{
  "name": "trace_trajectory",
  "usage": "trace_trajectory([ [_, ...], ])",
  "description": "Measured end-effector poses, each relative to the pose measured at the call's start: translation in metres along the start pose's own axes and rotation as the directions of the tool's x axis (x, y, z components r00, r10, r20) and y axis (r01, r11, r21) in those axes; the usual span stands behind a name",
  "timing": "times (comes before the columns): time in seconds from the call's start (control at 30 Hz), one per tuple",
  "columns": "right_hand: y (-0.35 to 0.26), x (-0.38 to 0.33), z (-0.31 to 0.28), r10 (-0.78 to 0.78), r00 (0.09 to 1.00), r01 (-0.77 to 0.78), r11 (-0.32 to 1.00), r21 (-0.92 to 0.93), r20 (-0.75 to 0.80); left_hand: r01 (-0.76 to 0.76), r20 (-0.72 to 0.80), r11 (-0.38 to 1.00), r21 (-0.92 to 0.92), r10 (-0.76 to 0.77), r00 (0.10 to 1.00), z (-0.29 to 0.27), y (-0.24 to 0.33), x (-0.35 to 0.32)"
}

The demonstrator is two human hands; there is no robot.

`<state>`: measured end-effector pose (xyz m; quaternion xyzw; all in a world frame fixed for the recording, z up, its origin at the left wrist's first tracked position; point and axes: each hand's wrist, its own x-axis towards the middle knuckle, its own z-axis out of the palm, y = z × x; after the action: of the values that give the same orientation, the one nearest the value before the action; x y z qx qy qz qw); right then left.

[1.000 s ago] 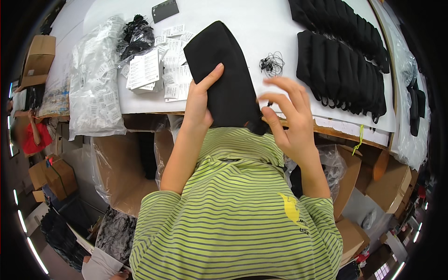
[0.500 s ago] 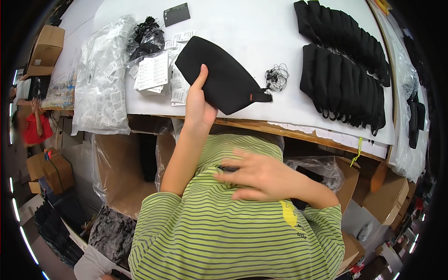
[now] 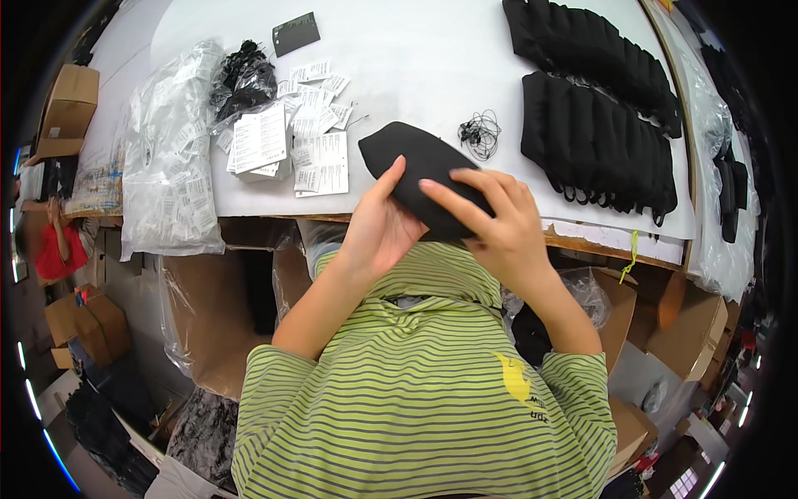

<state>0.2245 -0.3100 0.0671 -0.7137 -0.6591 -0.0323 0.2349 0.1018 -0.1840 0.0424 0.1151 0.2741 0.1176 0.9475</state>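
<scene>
Just above the table's near edge, a black fabric pouch [image 3: 420, 154] with a tapered end lies between my two hands. My left hand [image 3: 378, 224] grips its left side, the thumb lying along the upper face and the fingers underneath. From the right, my right hand [image 3: 511, 229] holds the other end, with its fingers bent over the upper face; its thumb is mostly hidden. Beyond the pouch is a tangle of thin black cords [image 3: 480, 135]. A stack of white printed cards [image 3: 259, 139] and loose white tags [image 3: 320, 162] lie left of it.
Two rows of similar black pouches [image 3: 594, 137] line the table's right side. At the left lie a clear plastic bag of white tags [image 3: 170, 158], a bundle of black strings [image 3: 247, 79] and a dark card [image 3: 296, 33]. An open cardboard box [image 3: 204, 308] stands below the table edge.
My right hand has risen from in front of my shirt onto the pouch. My left hand has brought the pouch lower and nearer, uncovering more of the loose tags.
</scene>
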Motion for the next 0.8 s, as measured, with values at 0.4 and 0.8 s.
trace_trajectory([
  [0.4, 0.029, -0.013, -0.024, 0.449, 0.891, -0.303, 0.480, 0.823, 0.067, -0.708, 0.586, 0.173, 0.685, 0.446, 0.676, -0.026, 0.044, -0.008],
  [0.8, 0.035, -0.012, -0.010, 0.445, 0.894, -0.318, 0.542, 0.778, 0.055, -0.329, 0.653, -0.574, 0.750, 0.564, 0.505, 0.007, 0.028, -0.013],
])
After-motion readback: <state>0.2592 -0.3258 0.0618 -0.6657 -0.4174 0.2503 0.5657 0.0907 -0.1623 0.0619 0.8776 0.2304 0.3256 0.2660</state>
